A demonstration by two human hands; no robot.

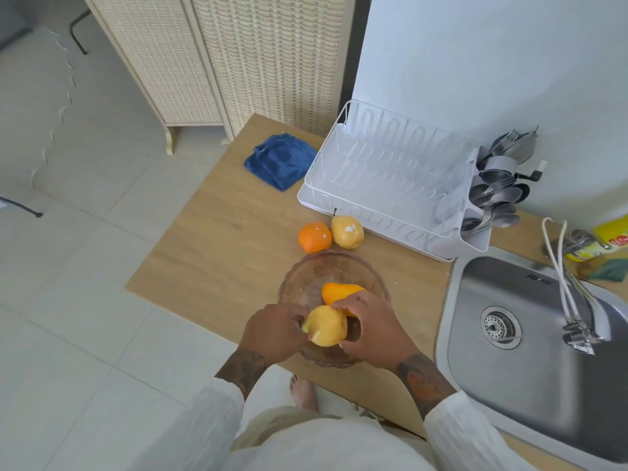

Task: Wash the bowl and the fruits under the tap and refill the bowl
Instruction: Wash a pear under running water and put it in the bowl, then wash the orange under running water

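Note:
A clear glass bowl [306, 277] stands on the wooden counter near its front edge. My left hand [275, 331] grips a yellow pear-like fruit [327, 327] just above the bowl's near rim. My right hand [368, 329] curls over an orange-yellow fruit [339, 291] that lies inside the bowl. An orange [314, 236] and a second yellow pear [347, 231] sit on the counter just behind the bowl. To the right is the steel sink [530, 355], with the tap [577, 311] reaching over it.
A white dish rack [384, 185] with a cutlery holder [499, 195] stands behind the fruits. A folded blue cloth [280, 161] lies at the back left of the counter [217, 253]. A yellow soap bottle [601, 241] stands behind the tap.

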